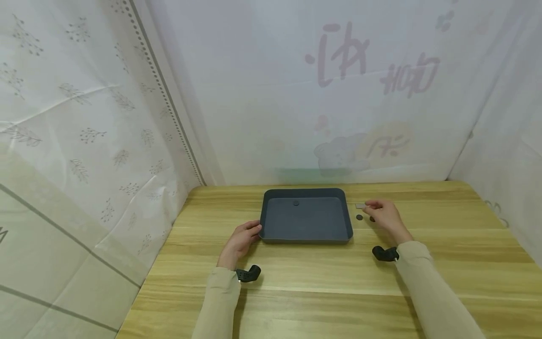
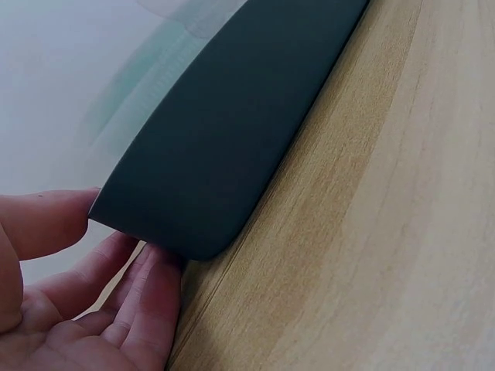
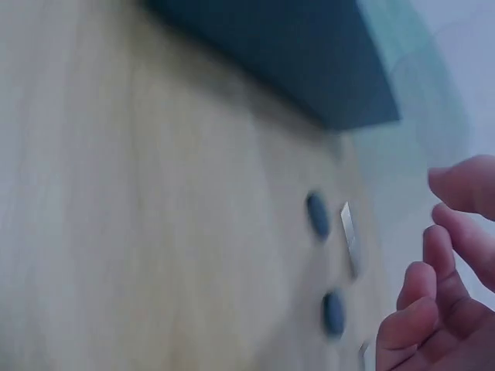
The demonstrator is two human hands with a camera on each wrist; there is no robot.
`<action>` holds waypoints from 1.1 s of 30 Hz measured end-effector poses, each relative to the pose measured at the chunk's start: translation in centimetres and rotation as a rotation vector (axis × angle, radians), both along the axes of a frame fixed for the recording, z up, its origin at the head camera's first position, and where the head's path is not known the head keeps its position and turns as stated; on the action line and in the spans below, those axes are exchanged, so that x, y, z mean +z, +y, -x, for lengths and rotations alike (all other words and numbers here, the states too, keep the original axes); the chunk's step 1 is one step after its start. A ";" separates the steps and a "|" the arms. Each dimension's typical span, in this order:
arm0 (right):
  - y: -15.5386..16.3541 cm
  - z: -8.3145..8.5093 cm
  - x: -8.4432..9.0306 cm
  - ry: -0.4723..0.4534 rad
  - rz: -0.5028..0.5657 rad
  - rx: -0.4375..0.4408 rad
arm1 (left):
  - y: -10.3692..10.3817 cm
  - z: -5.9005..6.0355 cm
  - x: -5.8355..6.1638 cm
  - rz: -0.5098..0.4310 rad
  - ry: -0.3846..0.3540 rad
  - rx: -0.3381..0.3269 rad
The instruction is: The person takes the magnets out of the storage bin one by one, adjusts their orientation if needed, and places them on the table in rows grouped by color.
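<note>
A dark grey tray (image 1: 271,226) lies in the middle of the wooden table (image 1: 330,287), with one small dark disc (image 1: 296,203) inside near its far wall. My left hand (image 1: 242,238) holds the tray's near left corner. In the left wrist view the thumb (image 2: 46,222) lies on the rim and the fingers (image 2: 135,297) sit under the tray (image 2: 232,124). My right hand (image 1: 383,215) hovers just right of the tray with loosely curled fingers (image 3: 433,294) holding nothing. Beside it on the table lie a small silver plate (image 1: 360,205) (image 3: 349,236) and two dark discs (image 1: 359,217) (image 3: 318,215).
White printed cloth walls close in the table at the back, left and right. Black wrist camera mounts (image 1: 250,273) (image 1: 383,254) sit on both forearms. Bare wood stretches in front of the tray to the near edge.
</note>
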State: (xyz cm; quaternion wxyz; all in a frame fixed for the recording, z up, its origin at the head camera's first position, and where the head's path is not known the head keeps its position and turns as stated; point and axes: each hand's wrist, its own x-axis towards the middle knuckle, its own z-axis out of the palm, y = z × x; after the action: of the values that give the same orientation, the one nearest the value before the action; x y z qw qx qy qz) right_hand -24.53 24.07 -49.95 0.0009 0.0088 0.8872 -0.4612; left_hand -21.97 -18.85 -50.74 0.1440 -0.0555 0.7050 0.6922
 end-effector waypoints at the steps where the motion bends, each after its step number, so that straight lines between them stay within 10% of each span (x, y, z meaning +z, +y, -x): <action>1: -0.3 0.1 0.2 0.012 0.014 -0.011 | 0.0 0.0 0.0 0.002 0.000 -0.002; 15: -7.2 1.4 2.9 0.008 0.254 0.041 | -0.1 0.1 0.1 -0.009 0.000 0.000; 33: -12.1 4.7 4.3 -0.005 -0.181 0.451 | 0.0 0.1 -0.1 -0.006 0.002 0.002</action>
State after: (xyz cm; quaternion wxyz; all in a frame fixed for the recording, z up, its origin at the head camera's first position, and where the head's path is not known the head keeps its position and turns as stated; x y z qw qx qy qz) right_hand -29.18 11.95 -45.60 0.1051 -0.1884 0.9044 -0.3681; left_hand -22.05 -18.85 -50.81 0.1428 -0.0551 0.7030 0.6945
